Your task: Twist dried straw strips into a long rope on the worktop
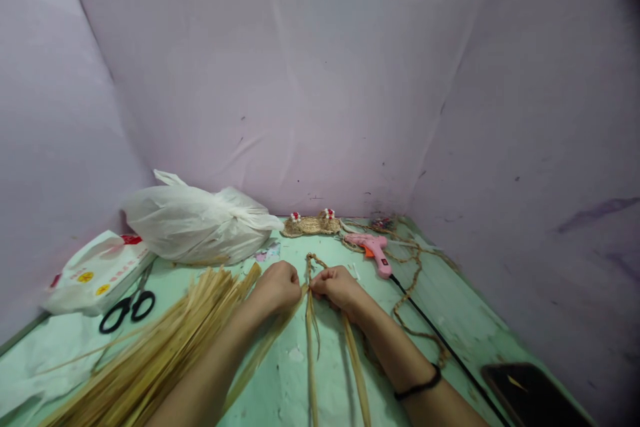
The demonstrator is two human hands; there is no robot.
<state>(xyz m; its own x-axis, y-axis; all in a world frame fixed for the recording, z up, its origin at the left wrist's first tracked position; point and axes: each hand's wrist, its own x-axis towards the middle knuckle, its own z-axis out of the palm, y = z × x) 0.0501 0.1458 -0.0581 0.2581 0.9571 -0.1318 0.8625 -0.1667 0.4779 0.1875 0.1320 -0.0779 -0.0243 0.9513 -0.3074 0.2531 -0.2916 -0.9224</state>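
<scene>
My left hand (278, 287) and my right hand (336, 285) are both closed as fists, side by side on a green table (465, 320). Each pinches flat straw strands (311, 340) at the lower end of a short braided straw cord (314, 263) that runs away from me. The loose strand ends trail back toward me between my forearms. A black band circles my right wrist.
A large bundle of straw strips (165, 340) lies at the left. Black scissors (127, 309), a white packet (97, 271) and a white plastic bag (195, 223) sit beyond it. A small woven piece (311, 223), pink glue gun (373, 250), long braid (415, 300) and dark phone (530, 393) lie to the right.
</scene>
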